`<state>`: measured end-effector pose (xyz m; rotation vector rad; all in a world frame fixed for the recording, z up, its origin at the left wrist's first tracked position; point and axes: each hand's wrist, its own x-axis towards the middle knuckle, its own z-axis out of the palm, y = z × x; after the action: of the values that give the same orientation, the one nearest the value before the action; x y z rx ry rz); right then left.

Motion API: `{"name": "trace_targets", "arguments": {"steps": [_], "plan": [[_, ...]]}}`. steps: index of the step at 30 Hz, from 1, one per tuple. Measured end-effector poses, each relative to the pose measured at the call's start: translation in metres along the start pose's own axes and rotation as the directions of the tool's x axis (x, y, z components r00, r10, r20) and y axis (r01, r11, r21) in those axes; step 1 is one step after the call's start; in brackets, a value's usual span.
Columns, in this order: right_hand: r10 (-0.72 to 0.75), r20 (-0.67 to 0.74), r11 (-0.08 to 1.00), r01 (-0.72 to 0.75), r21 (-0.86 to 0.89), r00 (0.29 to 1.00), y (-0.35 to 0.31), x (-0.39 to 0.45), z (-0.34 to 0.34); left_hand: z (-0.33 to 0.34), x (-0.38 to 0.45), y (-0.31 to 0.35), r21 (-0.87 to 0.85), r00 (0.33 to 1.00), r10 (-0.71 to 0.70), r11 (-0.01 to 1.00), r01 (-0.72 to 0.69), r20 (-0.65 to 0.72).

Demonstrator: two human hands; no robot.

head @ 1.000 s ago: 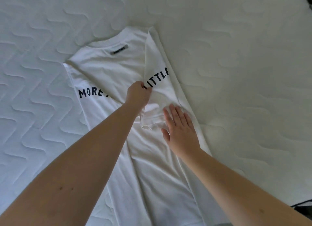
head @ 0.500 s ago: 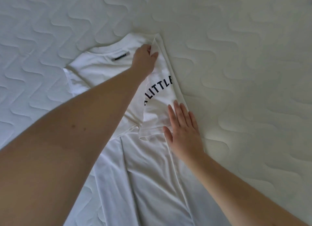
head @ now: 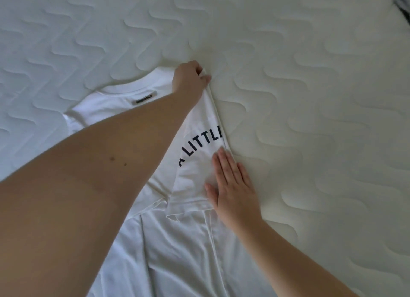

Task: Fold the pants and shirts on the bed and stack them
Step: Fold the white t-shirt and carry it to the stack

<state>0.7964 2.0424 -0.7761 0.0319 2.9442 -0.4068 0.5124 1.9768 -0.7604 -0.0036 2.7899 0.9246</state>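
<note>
White cotton T-shirt [head: 182, 248] with dark lettering lies spread on the quilted white mattress of the bed [head: 310, 97], its right side folded over so "A LITTLE" shows on the flap. Left hand [head: 188, 78] reaches across to the top corner of that fold, fingers curled and pinching the fabric at the shoulder edge. Right hand [head: 233, 186] lies flat, fingers straight and together, pressing the folded flap down near the sleeve hem. A grey neck label [head: 145, 99] sits below the collar.
</note>
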Motion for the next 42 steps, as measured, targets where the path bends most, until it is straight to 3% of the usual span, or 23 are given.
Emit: {"name": "trace_targets", "arguments": {"steps": [3, 6, 9, 13, 16, 18, 23, 27, 32, 42], "plan": [[-0.004, -0.018, 1.0, 0.004, 0.011, 1.0, 0.002, 0.001, 0.002, 0.005, -0.001, 0.002, 0.041, 1.0, 0.0, 0.999, 0.001, -0.031], [-0.014, -0.011, 1.0, 0.014, 0.012, 1.0, 0.003, 0.002, 0.003, 0.002, 0.002, 0.004, 0.072, 0.999, 0.003, 0.997, -0.006, 0.038], [-0.018, 0.004, 1.0, 0.018, 0.025, 1.0, 0.002, 0.002, 0.0, -0.007, -0.005, 0.006, -0.01, 0.997, 0.006, 1.0, -0.005, 0.073], [0.06, -0.102, 0.998, -0.058, 0.025, 0.993, -0.012, 0.001, -0.01, -0.026, -0.05, -0.004, 0.003, 0.991, 0.119, 0.993, -0.12, -0.056], [0.031, -0.183, 0.998, -0.02, 0.062, 0.983, -0.027, -0.005, -0.01, -0.022, -0.113, -0.025, 0.103, 0.972, 0.222, 0.972, -0.214, -0.082], [0.026, -0.147, 0.999, -0.02, 0.048, 0.989, -0.029, -0.017, -0.003, -0.012, -0.16, -0.043, 0.224, 0.966, 0.248, 0.948, -0.228, -0.067], [0.005, -0.064, 0.999, -0.007, -0.033, 0.998, -0.01, -0.06, 0.012, 0.022, -0.247, -0.078, 0.482, 0.95, 0.279, 0.819, -0.312, 0.142], [-0.043, -0.088, 0.998, 0.039, -0.056, 0.995, 0.004, -0.107, 0.015, 0.026, -0.274, -0.082, 0.594, 0.934, 0.332, 0.728, -0.343, 0.132], [-0.117, -0.007, 0.993, 0.117, -0.03, 0.993, 0.006, -0.179, 0.024, 0.036, -0.34, -0.091, 0.531, 0.85, 0.462, 0.668, -0.522, 0.254], [-0.11, 0.211, 0.984, 0.136, -0.116, 0.971, 0.0, -0.317, 0.02, 0.036, -0.497, -0.117, 0.44, 0.88, 0.333, 0.77, -0.461, 0.34]]}}
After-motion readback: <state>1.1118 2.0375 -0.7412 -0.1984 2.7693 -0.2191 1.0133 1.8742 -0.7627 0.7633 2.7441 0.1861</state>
